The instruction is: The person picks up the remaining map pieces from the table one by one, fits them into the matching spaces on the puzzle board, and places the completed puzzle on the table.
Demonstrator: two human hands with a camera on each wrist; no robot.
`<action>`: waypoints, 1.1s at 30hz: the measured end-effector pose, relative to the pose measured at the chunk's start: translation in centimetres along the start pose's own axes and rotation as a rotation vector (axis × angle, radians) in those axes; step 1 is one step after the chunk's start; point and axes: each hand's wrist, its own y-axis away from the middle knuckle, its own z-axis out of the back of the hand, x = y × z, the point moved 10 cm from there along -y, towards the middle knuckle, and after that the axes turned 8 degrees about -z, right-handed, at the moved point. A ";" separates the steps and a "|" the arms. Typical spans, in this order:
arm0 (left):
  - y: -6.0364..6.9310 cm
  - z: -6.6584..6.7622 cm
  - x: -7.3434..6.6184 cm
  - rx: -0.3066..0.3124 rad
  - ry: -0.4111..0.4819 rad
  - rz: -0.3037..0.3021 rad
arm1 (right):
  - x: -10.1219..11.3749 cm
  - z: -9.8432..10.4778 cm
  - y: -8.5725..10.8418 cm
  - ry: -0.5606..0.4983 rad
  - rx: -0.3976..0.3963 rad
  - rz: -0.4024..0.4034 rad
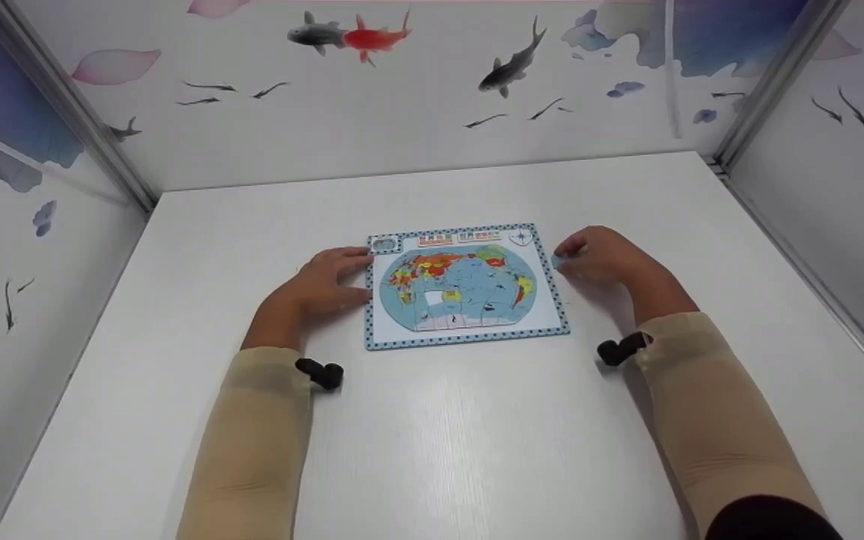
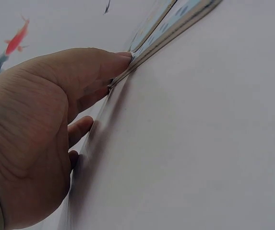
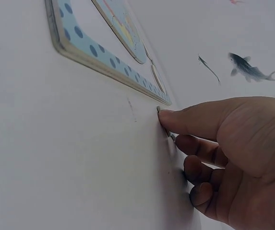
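A world map jigsaw board (image 1: 469,339) with a blue dotted border lies flat on the table, its map pieces fitted inside an oval. One white gap (image 1: 433,299) shows at the lower left of the map. My left hand (image 1: 327,281) touches the board's left edge with thumb and fingertips, the fingers fairly straight. Just off the board's right edge, my right hand (image 1: 601,256) pinches a small light blue puzzle piece (image 1: 557,261) between thumb and fingers. In the right wrist view only the thin edge of that piece (image 3: 159,110) shows beneath the thumb.
The white table (image 1: 447,435) carries the board near its middle. White panels (image 1: 402,112) printed with fish and petals stand at the back and both sides. Black straps with stubs (image 1: 321,373) sit on both wrists over beige sleeves.
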 end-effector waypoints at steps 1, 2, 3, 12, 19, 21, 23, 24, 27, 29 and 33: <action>0.0 0.0 0.0 0.001 0.001 0.001 | 0.1 0.0 0.1 0.001 -0.001 0.002; 0.0 0.0 0.0 0.003 -0.001 0.002 | 0.2 0.1 0.1 0.001 -0.004 0.004; 0.0 -0.1 0.0 0.006 -0.002 0.003 | 0.3 0.1 0.2 0.000 -0.004 0.005; -0.2 0.0 0.2 -0.016 0.008 -0.003 | 3.7 0.6 1.4 -0.013 -0.026 0.091; -0.1 0.1 0.0 -0.013 0.018 0.007 | 7.6 -0.2 3.1 0.007 -0.020 0.164; 0.0 0.1 0.0 -0.011 0.020 0.016 | 8.8 -0.4 3.7 0.012 -0.029 0.185; 0.0 0.1 -0.1 -0.010 0.021 0.021 | 10.0 -0.7 4.3 0.013 -0.031 0.209; 0.1 0.1 -0.1 -0.012 0.022 0.025 | 10.6 -0.9 4.7 0.016 -0.029 0.222; 0.1 0.1 -0.3 -0.005 0.016 0.006 | 12.7 -1.9 5.7 0.035 -0.017 0.265; 0.0 0.1 -0.2 -0.006 0.022 0.010 | 14.0 -2.6 6.3 0.047 0.001 0.294; 0.0 0.0 0.0 -0.005 0.026 0.013 | 16.2 -4.0 7.2 0.055 0.037 0.344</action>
